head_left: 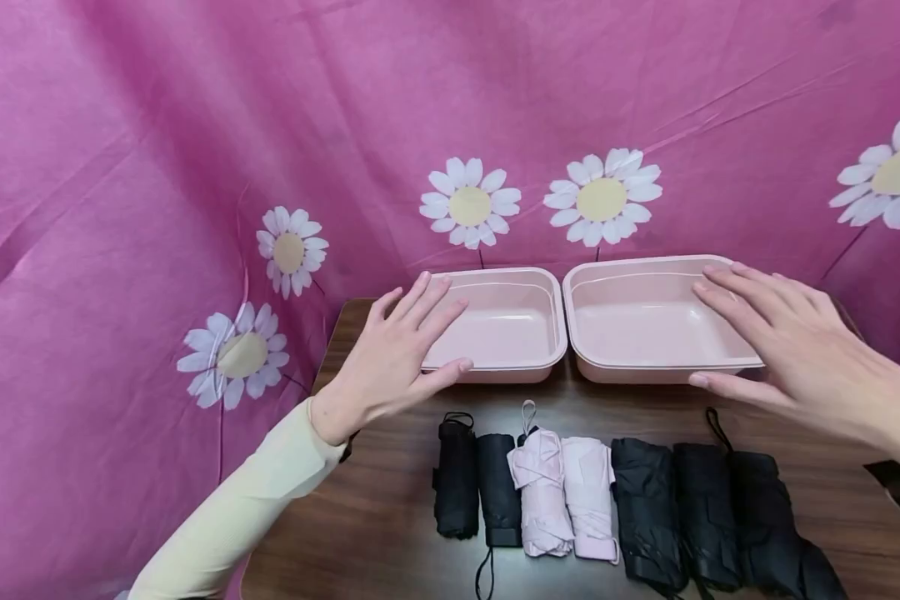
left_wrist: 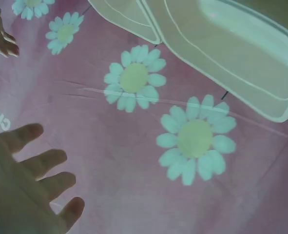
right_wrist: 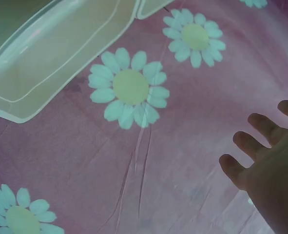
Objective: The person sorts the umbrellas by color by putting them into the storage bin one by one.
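Observation:
Both hands are held up with fingers spread and nothing in them. In the head view my left hand [head_left: 401,358] overlaps the left side of the left pink plastic bin [head_left: 517,337]. Over the right part of the other pink bin [head_left: 630,333] is my right hand [head_left: 802,354]. Nearer the front lies a row of folded umbrellas: two slim black ones, the outer [head_left: 457,483] and inner [head_left: 499,492]; two pale pink ones, a wrinkled one [head_left: 543,496] and a smoother one [head_left: 588,500]; then several black ones, including a bulky one [head_left: 648,512] and the rightmost [head_left: 761,508].
A dark wooden table [head_left: 390,517] carries the bins and umbrellas. The bins stand side by side at its back edge, against a pink cloth [head_left: 375,100] printed with white daisies. Cord loops stick out from some umbrellas.

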### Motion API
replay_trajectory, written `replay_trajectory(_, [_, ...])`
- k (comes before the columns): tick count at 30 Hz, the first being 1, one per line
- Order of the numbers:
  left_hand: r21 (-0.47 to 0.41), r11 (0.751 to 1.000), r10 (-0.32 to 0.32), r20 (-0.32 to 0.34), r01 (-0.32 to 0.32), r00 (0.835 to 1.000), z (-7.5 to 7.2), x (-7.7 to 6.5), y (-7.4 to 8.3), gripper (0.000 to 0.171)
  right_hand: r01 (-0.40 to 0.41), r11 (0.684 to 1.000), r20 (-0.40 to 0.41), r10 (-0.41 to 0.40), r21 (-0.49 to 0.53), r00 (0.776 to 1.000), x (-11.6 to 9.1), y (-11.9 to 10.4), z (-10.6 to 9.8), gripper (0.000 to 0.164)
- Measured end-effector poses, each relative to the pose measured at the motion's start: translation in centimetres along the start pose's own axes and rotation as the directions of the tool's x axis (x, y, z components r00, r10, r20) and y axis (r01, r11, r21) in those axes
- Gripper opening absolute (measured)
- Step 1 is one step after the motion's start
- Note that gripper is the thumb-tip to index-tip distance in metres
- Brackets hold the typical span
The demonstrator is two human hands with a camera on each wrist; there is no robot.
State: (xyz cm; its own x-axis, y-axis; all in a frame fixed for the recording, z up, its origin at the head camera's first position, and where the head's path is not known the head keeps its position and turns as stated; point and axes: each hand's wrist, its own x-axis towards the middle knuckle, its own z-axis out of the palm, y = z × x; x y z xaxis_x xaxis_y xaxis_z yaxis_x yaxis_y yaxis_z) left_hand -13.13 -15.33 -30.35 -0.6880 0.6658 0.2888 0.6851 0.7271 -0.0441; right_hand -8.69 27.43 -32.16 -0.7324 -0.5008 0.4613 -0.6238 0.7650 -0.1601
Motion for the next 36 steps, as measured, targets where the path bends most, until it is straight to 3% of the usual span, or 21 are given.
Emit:
replay_trajectory(5, [-0.095, 0.992, -0.095, -0.087, 0.087, 0.992, 0.9, -0.2, -1.0, 0.063, -0.047, 0.998, -0.072, 0.049, 0.033, 0.996, -1.0, 0.1, -0.5, 0.089])
replay_trajectory(9, [-0.180, 0.967, -0.209, -0.150, 0.181, 0.966, 2.5, -0.7, -2.8, 0.054, -0.112, 0.990, -0.165, 0.125, 0.090, 0.978, -1.8, 0.3, -0.5, 0.094])
replay_trajectory(13, [-0.257, 0.923, -0.339, -0.189, 0.287, 0.922, 4.7, -1.4, -5.4, 0.044, -0.185, 0.965, -0.299, 0.235, 0.184, 0.925, -3.3, 0.8, 0.2, 0.102])
replay_trajectory(17, [-0.384, 0.839, -0.477, -0.174, 0.387, 0.861, 7.3, -2.5, -7.8, 0.039, -0.275, 0.926, -0.398, 0.362, 0.260, 0.843, -5.8, 1.2, 1.4, 0.099])
replay_trajectory(20, [-0.481, 0.759, -0.559, -0.136, 0.438, 0.818, 9.5, -3.6, -8.8, 0.036, -0.323, 0.882, -0.436, 0.455, 0.344, 0.776, -8.1, 1.5, 2.6, 0.083])
replay_trajectory(23, [-0.544, 0.681, -0.621, -0.075, 0.490, 0.780, 11.7, -4.5, -9.1, 0.037, -0.374, 0.798, -0.442, 0.582, 0.473, 0.682, -10.5, 1.8, 4.2, 0.061])
replay_trajectory(26, [-0.591, 0.591, -0.675, 0.010, 0.549, 0.738, 13.7, -5.1, -8.7, 0.039, -0.478, 0.677, -0.404, 0.726, 0.559, 0.556, -12.9, 1.7, 5.9, 0.058])
replay_trajectory(28, [-0.628, 0.512, -0.708, 0.078, 0.586, 0.702, 14.7, -5.3, -8.2, 0.041, -0.609, 0.582, -0.351, 0.812, 0.539, 0.466, -14.5, 1.6, 7.1, 0.058])
replay_trajectory(29, [-0.648, 0.465, -0.723, 0.115, 0.603, 0.681, 15.1, -5.3, -7.9, 0.042, -0.682, 0.520, -0.311, 0.854, 0.513, 0.417, -15.2, 1.4, 7.6, 0.059])
replay_trajectory(31, [-0.701, 0.346, -0.744, 0.200, 0.624, 0.638, 15.8, -5.4, -7.3, 0.045, -0.797, 0.381, -0.220, 0.924, 0.469, 0.313, -16.5, 1.4, 8.4, 0.059])
replay_trajectory(32, [-0.724, 0.289, -0.749, 0.237, 0.626, 0.619, 16.1, -5.3, -7.0, 0.046, -0.846, 0.324, -0.170, 0.946, 0.424, 0.277, -17.1, 1.3, 8.8, 0.059])
replay_trajectory(35, [-0.774, 0.121, -0.753, 0.336, 0.622, 0.565, 16.7, -5.2, -6.3, 0.047, -0.935, 0.212, -0.016, 0.976, 0.285, 0.216, -18.7, 1.1, 9.5, 0.063])
replay_trajectory(36, [-0.788, 0.069, -0.750, 0.364, 0.612, 0.553, 16.9, -5.1, -6.2, 0.046, -0.946, 0.207, 0.025, 0.975, 0.250, 0.220, -19.2, 1.2, 9.8, 0.066])
